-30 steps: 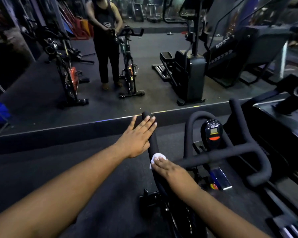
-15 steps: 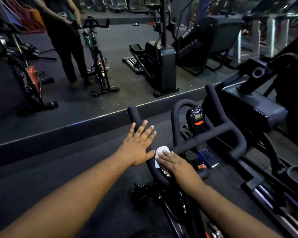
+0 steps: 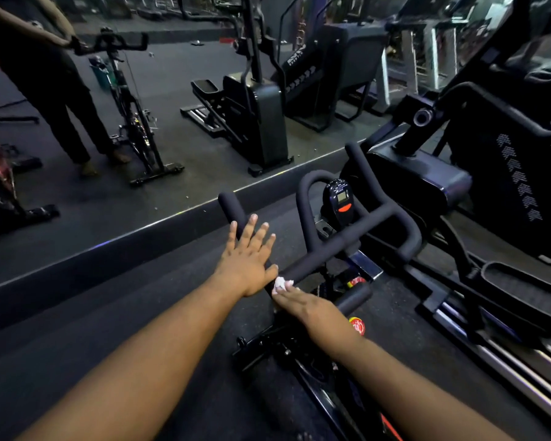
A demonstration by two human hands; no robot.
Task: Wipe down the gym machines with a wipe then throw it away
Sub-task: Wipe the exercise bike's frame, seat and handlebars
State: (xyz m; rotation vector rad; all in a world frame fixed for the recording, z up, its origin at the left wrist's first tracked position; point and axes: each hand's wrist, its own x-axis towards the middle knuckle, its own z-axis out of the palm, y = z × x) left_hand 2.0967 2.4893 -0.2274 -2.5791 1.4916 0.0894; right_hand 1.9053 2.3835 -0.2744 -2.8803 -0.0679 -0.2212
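A black spin bike stands in front of me, its padded handlebar (image 3: 347, 246) crossing the middle of the view and a small console (image 3: 339, 198) behind the bar. My left hand (image 3: 245, 262) lies flat on the bar's left horn, fingers straight and spread. My right hand (image 3: 303, 305) presses a crumpled white wipe (image 3: 280, 282) onto the bar near the horn's base with nearly straight fingers. Only the wipe's edge shows past the fingertips. The two hands almost touch.
A floor-level wall mirror (image 3: 172, 138) ahead reflects a person (image 3: 54, 90) at a spin bike and more machines. A large black elliptical machine (image 3: 427, 186) stands close on the right, with its rails (image 3: 506, 361) along the floor. Dark rubber flooring (image 3: 109, 313) lies to the left.
My right hand has slid the wipe a little back along the bar toward me. My left hand stays flat on the left horn. My head has turned right.
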